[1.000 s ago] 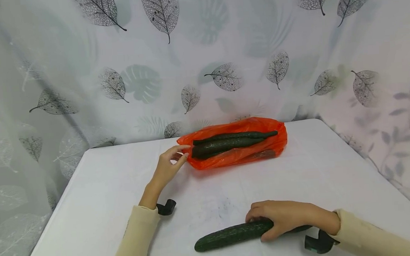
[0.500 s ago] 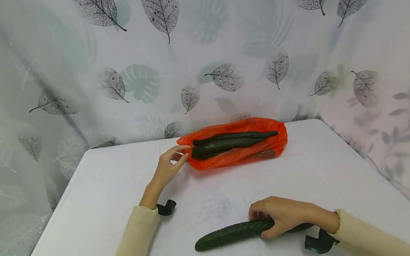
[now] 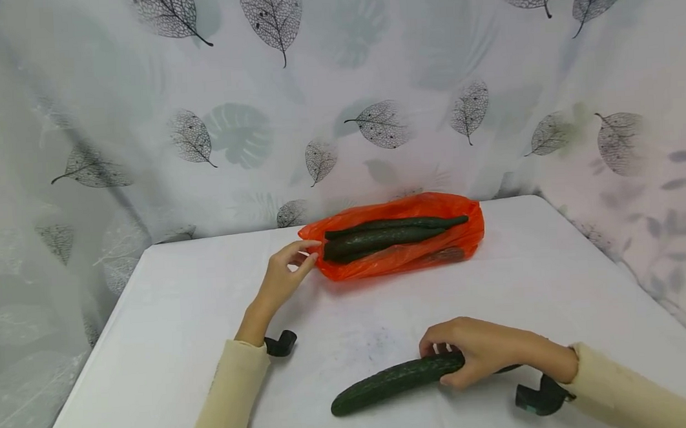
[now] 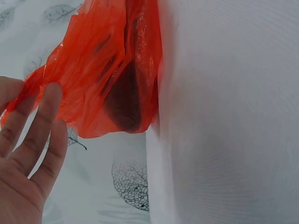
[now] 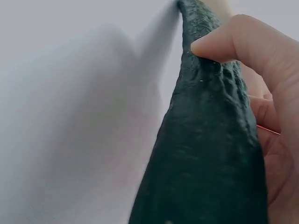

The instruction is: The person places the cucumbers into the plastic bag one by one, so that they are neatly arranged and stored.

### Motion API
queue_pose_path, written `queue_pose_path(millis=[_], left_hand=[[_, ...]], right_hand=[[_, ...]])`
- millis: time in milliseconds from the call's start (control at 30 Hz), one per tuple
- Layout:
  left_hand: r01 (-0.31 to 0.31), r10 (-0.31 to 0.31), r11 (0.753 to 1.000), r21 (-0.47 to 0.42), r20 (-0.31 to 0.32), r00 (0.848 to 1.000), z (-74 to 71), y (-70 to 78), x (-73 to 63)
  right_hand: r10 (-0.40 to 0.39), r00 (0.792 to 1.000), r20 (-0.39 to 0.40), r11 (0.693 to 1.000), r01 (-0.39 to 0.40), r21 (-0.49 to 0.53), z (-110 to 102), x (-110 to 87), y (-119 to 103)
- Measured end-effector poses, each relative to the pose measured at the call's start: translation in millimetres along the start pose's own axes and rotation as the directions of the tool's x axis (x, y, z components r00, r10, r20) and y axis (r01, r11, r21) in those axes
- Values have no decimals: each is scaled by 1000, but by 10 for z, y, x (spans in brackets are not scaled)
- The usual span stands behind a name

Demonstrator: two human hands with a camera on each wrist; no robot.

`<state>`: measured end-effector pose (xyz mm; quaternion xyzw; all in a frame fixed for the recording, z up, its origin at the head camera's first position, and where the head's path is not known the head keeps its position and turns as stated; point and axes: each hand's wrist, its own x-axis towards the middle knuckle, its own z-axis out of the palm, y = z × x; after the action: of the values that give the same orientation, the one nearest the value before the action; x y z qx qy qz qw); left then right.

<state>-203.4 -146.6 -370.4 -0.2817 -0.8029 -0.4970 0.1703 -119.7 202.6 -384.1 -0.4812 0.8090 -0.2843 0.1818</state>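
Note:
At the back of the table, my left hand [image 3: 282, 276] pinches the left edge of an orange-red plastic bag [image 3: 375, 268]. Several dark green cucumbers [image 3: 382, 240] lie in the bag's opening. In the left wrist view, thumb and fingertips hold the gathered film of the bag [image 4: 93, 60], and a dark cucumber end shows through it. Toward the front, my right hand [image 3: 481, 350] grips a long cucumber [image 3: 393, 384] from above near its middle. The right wrist view has the thumb on one side of this bumpy cucumber [image 5: 205, 154] and fingers behind it.
A white cloth covers the table [image 3: 168, 326]. Leaf-printed curtains [image 3: 224, 58] hang behind it and along both sides. Small black wrist cameras [image 3: 281, 343] stick out beneath each sleeve.
My right hand has risen slightly with the cucumber, shifting a little toward the back and right. The left hand keeps its hold on the bag's edge. The head view has shifted slightly.

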Motion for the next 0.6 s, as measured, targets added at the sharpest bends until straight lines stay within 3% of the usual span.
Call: queue_pose_path(millis=[433, 600], left_hand=[[-8, 8, 1000, -3, 9, 1000, -16, 9, 0], [-22, 22, 1000, -2, 12, 1000, 1, -8, -7]], right_hand=[[-75, 995, -67, 996, 78, 40, -242, -7, 45], [-48, 992, -117, 999, 49, 4, -426, -22, 93]])
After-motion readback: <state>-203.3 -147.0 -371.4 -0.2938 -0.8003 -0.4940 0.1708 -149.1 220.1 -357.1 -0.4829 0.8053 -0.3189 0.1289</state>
